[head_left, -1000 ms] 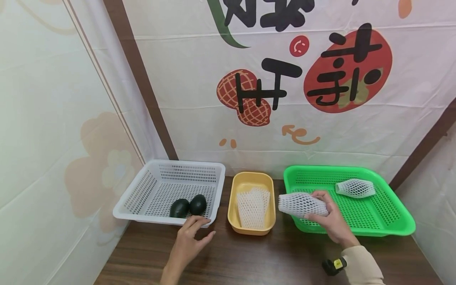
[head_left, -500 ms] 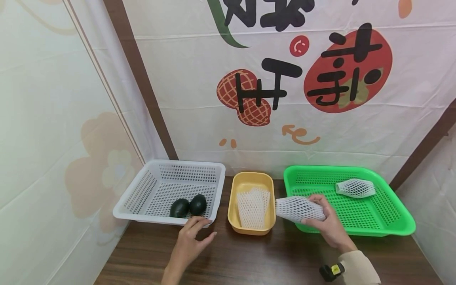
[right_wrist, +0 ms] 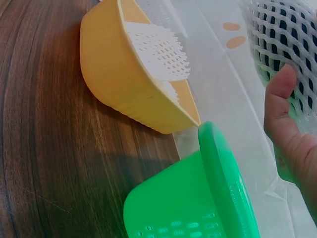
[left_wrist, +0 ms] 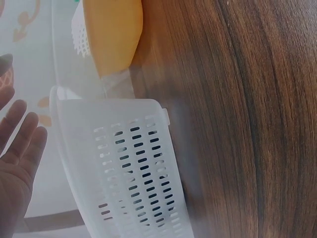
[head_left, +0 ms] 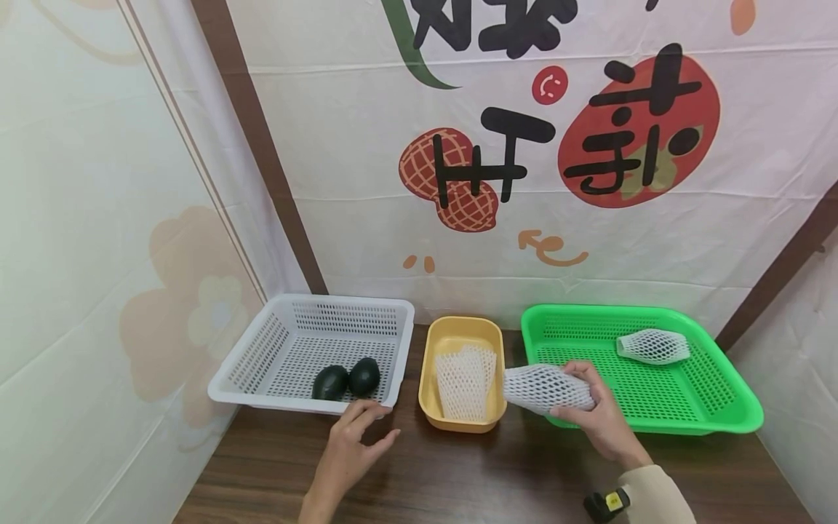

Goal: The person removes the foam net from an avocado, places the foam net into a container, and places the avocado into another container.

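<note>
Two hands are working over a dark wooden table [head_left: 458, 473]. The right hand [head_left: 599, 416] is gripping a fruit wrapped in white foam netting [head_left: 546, 388], fingers and thumb curled round its right end. The wrapped fruit is lying roughly level, hanging over the left rim of the green perforated tray [head_left: 720, 415] and reaching toward the yellow tub [head_left: 458, 335], with its left tip just beside that tub's right edge. In the right wrist view the netting [right_wrist: 287, 34] is showing at the upper right above the thumb, with the green tray's rim [right_wrist: 223, 168] below and the yellow tub [right_wrist: 124, 84] to the left.

The left hand [head_left: 350, 445] is hovering with its fingers spread and relaxed, holding nothing, its fingertips just at the near rim of the white perforated basket [head_left: 262, 349]. The left wrist view is showing those straight fingers [left_wrist: 20, 144] beside the basket's wall [left_wrist: 129, 168].

Two dark green avocados [head_left: 345, 380] are lying side by side, touching, in the near part of the white basket. Flat white foam net sleeves [head_left: 463, 382] are lying in the yellow tub. A second net-wrapped fruit [head_left: 652, 346] is lying in the far part of the green tray, well apart from the held one.
</note>
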The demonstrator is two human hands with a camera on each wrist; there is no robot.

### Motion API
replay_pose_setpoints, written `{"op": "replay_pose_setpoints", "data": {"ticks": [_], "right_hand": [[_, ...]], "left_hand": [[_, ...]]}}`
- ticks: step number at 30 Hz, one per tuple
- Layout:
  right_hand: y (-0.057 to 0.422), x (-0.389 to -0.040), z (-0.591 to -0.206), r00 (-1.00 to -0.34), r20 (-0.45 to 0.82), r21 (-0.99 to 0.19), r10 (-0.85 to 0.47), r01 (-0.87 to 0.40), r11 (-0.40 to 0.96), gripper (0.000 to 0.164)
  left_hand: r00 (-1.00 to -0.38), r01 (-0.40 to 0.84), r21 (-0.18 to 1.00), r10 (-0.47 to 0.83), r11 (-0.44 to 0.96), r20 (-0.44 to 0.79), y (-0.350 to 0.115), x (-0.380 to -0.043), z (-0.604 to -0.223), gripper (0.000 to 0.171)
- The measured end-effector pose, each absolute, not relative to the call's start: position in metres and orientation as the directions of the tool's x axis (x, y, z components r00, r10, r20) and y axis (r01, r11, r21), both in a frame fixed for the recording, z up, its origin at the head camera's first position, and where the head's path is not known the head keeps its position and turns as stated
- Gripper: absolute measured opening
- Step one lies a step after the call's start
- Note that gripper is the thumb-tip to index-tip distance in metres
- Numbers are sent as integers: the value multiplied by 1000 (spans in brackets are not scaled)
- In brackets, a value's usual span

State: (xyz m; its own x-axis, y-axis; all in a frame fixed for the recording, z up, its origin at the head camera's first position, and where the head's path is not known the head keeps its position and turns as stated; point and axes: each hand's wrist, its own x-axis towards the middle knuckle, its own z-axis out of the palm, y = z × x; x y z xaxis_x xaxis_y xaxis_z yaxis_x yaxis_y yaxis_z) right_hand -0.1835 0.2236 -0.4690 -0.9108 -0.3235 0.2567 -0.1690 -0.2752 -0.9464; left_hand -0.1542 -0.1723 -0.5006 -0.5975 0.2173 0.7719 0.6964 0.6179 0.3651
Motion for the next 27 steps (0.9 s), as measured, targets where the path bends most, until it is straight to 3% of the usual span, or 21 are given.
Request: {"op": "replay_pose_setpoints", "data": {"ticks": [15,27], "right_hand": [[215,-176,-476,-908,266,-940,-323,-171,-296,53],[208,-170,-481,-910,271,-938,-315,-176,-297,54]], "left_hand": [[-630,678,399,209,618,748,-170,-151,-502,30],[-570,733,368,222,573,791,-165,-152,-501,33]]}}
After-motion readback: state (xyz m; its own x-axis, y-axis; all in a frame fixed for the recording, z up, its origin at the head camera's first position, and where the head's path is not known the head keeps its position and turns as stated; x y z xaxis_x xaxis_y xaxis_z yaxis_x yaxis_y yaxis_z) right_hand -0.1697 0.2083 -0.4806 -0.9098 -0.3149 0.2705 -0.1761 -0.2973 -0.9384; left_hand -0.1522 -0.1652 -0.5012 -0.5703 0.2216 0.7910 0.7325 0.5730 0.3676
